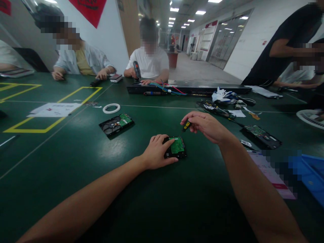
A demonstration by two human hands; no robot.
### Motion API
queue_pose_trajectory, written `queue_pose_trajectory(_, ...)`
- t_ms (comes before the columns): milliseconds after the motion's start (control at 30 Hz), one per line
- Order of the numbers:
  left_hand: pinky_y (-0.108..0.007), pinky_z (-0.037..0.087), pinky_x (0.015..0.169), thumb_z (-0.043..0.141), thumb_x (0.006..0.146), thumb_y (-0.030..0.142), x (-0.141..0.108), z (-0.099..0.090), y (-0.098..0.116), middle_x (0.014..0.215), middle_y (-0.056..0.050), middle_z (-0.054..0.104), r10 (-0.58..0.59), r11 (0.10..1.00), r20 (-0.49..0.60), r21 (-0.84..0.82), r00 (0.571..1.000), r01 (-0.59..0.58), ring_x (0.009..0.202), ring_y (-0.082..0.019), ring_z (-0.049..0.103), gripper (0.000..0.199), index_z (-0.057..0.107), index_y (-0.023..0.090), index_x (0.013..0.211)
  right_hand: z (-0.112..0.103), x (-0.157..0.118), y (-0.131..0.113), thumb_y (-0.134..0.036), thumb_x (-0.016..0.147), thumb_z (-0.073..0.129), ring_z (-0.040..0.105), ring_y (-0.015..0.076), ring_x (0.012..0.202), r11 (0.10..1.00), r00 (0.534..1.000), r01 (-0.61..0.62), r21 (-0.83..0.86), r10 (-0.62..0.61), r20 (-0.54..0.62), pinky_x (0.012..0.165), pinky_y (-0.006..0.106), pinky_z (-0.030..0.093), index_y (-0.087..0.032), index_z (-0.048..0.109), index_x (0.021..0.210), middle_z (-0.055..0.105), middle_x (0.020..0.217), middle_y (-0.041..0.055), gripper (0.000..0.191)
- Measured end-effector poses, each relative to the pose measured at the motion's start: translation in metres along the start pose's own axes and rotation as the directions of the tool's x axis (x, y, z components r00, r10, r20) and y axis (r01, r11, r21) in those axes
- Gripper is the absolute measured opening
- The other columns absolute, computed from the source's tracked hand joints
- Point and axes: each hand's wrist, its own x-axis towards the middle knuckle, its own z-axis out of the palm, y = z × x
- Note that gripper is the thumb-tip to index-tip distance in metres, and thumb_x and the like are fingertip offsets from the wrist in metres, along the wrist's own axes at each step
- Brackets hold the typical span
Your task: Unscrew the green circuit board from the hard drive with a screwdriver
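A hard drive (178, 145) with a green circuit board lies flat on the table in front of me. My left hand (157, 151) grips it from the left, thumb along the near edge and fingers over its far side, hiding the left end. Above the board's far right corner, my right hand (202, 125) holds a small screwdriver (186, 126) by its black and yellow handle. Its shaft points down toward the board; whether the tip touches a screw I cannot tell.
Another hard drive (116, 125) lies to the left near a white tape ring (111, 108), and a third drive (262, 136) to the right. Cables and white gloves (222, 96) are beyond my right hand. A blue bin (311, 175) stands right. Across the table, a person holds a power screwdriver (137, 70).
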Motion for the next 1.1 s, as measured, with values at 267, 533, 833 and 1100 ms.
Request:
queue_pose_trajectory(267,-0.061,0.039,0.115,0.063,0.092,0.078,0.0,-0.001,0.001,0.151,-0.02,0.049,0.001,1.0,0.0,0.009,1.0,-0.001,0.138,-0.042,0.046,0.088,0.049,0.024,0.159,-0.001,-0.005,-0.009,-0.026,0.09,0.065,0.061,0.016,0.071,0.996,0.996,-0.072,0.053,0.07,0.055,0.065,0.032,0.05,-0.02,0.077,0.095,0.073,0.097,0.0075,0.014)
queue_pose_trajectory(533,-0.06,0.039,0.115,0.061,0.092,0.079,0.0,-0.003,0.002,0.15,-0.02,0.049,0.005,1.0,0.016,0.016,1.0,-0.005,0.138,-0.041,0.047,0.088,0.049,0.023,0.159,-0.001,-0.004,-0.009,-0.026,0.09,0.066,0.062,0.0149,0.071,0.991,0.995,-0.088,0.102,0.083,0.05,0.063,0.03,0.051,-0.019,0.076,0.096,0.074,0.103,0.0091,0.013)
queue_pose_trajectory(833,-0.061,0.039,0.115,0.065,0.09,0.079,-0.001,0.002,0.001,0.152,-0.018,0.049,0.005,0.999,-0.024,-0.033,1.0,-0.006,0.137,-0.041,0.048,0.088,0.05,0.026,0.158,0.001,0.0,-0.004,-0.026,0.091,0.065,0.063,0.0157,0.067,0.98,0.995,-0.098,0.171,0.098,0.006,0.057,0.031,0.051,-0.02,0.07,0.094,0.077,0.11,0.0117,0.008)
queue_pose_trajectory(1100,-0.06,0.039,0.114,0.067,0.088,0.079,0.0,0.003,0.001,0.15,-0.018,0.051,0.0,0.999,-0.031,-0.036,1.0,-0.001,0.136,-0.041,0.048,0.089,0.051,0.026,0.158,0.0,0.004,0.003,-0.025,0.092,0.063,0.065,0.0175,0.067,0.964,0.993,-0.117,0.24,0.12,0.002,0.057,0.032,0.052,-0.02,0.067,0.097,0.079,0.104,0.0133,0.008)
